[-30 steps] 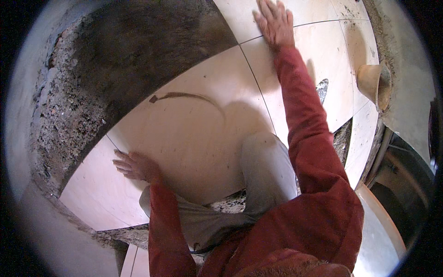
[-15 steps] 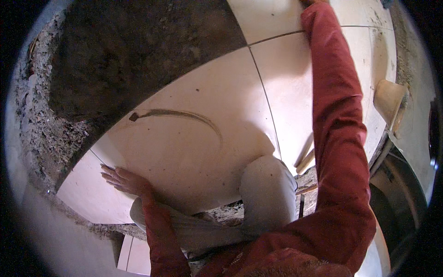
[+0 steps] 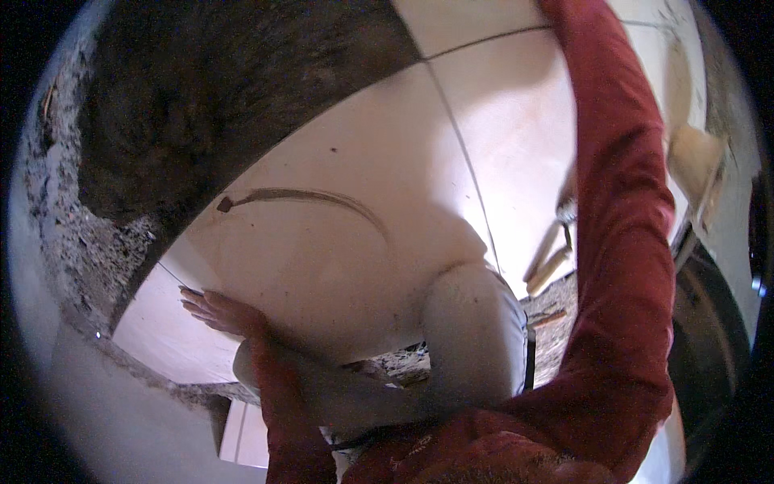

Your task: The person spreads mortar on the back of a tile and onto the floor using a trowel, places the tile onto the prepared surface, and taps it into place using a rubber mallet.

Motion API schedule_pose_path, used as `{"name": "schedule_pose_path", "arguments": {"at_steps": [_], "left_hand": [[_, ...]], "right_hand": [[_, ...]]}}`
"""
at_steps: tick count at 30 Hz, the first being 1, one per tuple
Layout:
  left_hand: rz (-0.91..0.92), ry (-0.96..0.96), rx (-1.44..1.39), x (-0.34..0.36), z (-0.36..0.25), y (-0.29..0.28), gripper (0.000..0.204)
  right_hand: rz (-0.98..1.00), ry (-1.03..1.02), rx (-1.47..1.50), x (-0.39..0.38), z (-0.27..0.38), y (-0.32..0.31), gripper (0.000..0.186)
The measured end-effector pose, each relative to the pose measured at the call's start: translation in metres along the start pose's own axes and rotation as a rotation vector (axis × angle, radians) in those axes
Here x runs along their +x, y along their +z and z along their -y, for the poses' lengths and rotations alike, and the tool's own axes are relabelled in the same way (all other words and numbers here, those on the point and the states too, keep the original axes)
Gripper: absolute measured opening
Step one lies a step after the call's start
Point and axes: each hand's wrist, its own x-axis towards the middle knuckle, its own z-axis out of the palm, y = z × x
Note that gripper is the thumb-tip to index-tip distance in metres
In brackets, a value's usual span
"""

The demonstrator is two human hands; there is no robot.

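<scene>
My left hand (image 3: 222, 312) rests flat on a large pale floor tile (image 3: 322, 266), fingers stretched out near a joint line at the left. It holds nothing. My right arm (image 3: 621, 177), in a red sleeve, reaches far forward past the top edge, so my right hand is out of view. A dark curved smear (image 3: 310, 196) marks the tile, with a small dark lump (image 3: 225, 205) at its left end. My bent knee (image 3: 472, 302) in pale trousers is at the tile's near edge.
Dark damp ground (image 3: 242, 89) borders the tiles at the far left, with rough rubble (image 3: 105, 258) beside it. A wooden-handled tool (image 3: 550, 270) lies right of my knee. A pale container (image 3: 695, 157) and a dark round tub (image 3: 709, 323) stand at the right.
My right arm has reached farther forward and to the right, taking the hand out of view. More of the wooden-handled tool shows. My left hand stays flat on the tile.
</scene>
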Motion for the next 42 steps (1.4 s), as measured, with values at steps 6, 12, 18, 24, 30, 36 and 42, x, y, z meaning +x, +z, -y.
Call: {"name": "schedule_pose_path", "arguments": {"at_steps": [6, 12, 18, 24, 30, 36, 42], "left_hand": [[-0.129, 0.048, 0.641, -0.012, 0.023, 0.026, 0.052], [-0.415, 0.081, 0.496, -0.008, -0.009, 0.017, 0.050], [-0.307, 0.197, 0.599, 0.009, 0.030, 0.027, 0.055], [0.086, 0.308, -0.419, 0.051, 0.024, 0.010, 0.061], [-0.027, 1.281, -0.306, -0.063, -0.154, -0.071, 0.057], [0.098, 1.544, -0.368, -0.165, -0.287, -0.153, 0.069], [0.090, 1.545, -0.285, -0.160, -0.297, -0.123, 0.079]], "right_hand": [[0.176, 0.385, 0.263, -0.055, 0.048, -0.080, 0.046], [0.076, 0.424, 0.201, -0.242, 0.074, -0.168, 0.061], [0.581, 0.529, 1.019, -0.390, 0.059, -0.343, 0.036], [0.523, 1.152, 0.381, -0.708, 0.023, -0.451, 0.041], [0.703, 0.757, 0.039, -0.860, 0.029, -0.472, 0.046], [0.909, 0.608, 0.160, -0.893, 0.004, -0.457, 0.030], [0.625, 1.234, 0.485, -0.909, 0.020, -0.513, 0.031]]}}
